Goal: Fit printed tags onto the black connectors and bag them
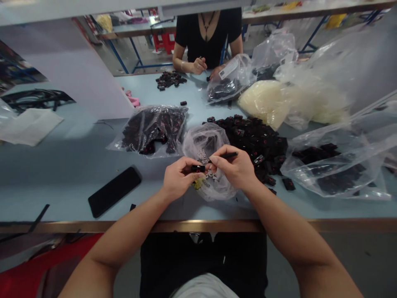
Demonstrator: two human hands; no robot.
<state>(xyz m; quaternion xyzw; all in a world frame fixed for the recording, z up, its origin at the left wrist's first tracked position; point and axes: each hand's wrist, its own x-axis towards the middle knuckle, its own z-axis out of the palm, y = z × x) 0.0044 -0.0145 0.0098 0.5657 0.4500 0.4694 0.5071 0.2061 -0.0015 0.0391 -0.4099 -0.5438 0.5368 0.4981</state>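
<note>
Left fingers (182, 164) pinched on a small black part (197, 168), right fingers (221, 154) pinched on a thin black rod (231, 155).

Bright, even light, soft shadows, and warped, bowed edges.

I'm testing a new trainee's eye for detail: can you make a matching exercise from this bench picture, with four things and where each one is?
Things:
1. Black smartphone
2. Clear bag of cream material
3. Small black part
4. Slim black stick

Places:
A. Pinched in the right hand
B. Pinched in the left hand
C. Lying flat on the table, left of the hands
D. Beyond the loose black pile

Pairs: 1-C, 2-D, 3-B, 4-A
</note>
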